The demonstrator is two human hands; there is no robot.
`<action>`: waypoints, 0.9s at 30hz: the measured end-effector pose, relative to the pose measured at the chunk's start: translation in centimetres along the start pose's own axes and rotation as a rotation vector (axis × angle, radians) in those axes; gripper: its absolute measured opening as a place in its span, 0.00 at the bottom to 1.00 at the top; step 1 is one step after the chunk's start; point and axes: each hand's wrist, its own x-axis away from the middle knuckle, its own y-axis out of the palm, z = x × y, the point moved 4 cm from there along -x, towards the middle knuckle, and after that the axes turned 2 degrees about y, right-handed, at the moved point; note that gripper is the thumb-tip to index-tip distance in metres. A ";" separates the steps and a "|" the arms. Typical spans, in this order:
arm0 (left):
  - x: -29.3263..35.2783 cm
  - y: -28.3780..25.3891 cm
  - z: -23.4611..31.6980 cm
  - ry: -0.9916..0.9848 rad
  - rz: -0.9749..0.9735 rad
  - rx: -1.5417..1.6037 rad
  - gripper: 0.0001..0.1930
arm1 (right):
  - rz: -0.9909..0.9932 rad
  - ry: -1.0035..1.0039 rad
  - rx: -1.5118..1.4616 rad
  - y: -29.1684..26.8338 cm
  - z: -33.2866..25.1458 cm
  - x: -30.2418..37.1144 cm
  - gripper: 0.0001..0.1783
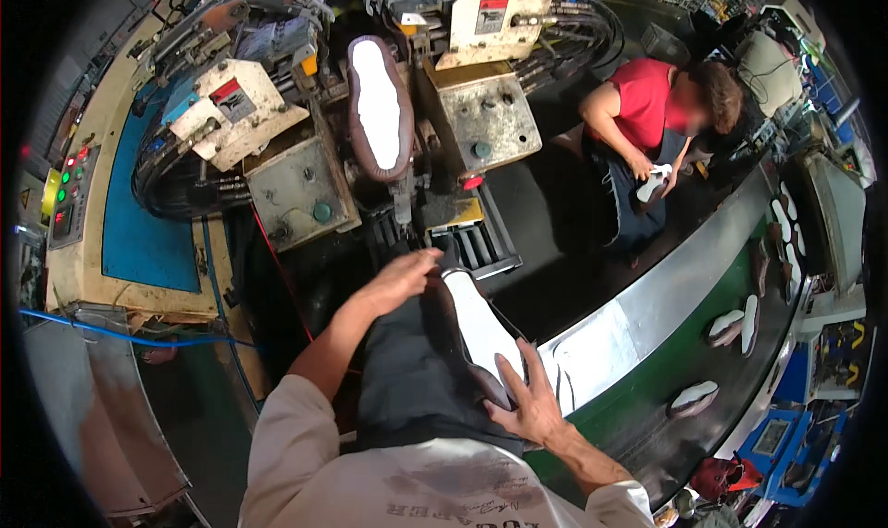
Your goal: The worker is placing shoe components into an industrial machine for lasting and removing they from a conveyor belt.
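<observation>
A brown shoe upper [476,326] lies across my lap with its white insole board facing up. My right hand [529,394] grips its near end, the thumb and fingers spread over the board and the side. At the far end, the curled fingers of my left hand [402,281] pinch the dark edge of the upper; the fingertips are partly hidden. Ahead of me, a second brown shoe upper [379,107] with a white board sits sole up in the shoe-making machine [486,116].
On my right runs a green conveyor belt [638,399] with a metal rim [615,343]; several shoe uppers [694,399] lie on it. A co-worker in red [638,103] sits beyond, holding another upper [653,184]. A control panel [72,195] stands at left, above a blue hose [139,339].
</observation>
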 end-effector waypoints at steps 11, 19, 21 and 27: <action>-6.5 -7.1 25.5 0.398 0.184 0.392 0.33 | 0.423 -0.252 0.138 -11.3 -5.7 -13.8 0.54; 11.4 -2.0 19.6 0.439 0.038 0.610 0.53 | 0.428 -0.409 0.132 -12.2 -11.8 -31.9 0.53; 14.8 -2.3 16.5 0.469 0.020 0.695 0.59 | 0.443 -0.418 0.130 -10.9 -12.8 -35.1 0.54; 20.7 -6.5 7.4 0.510 -0.122 0.732 0.54 | 0.491 -0.315 0.058 -6.1 -12.5 -39.4 0.54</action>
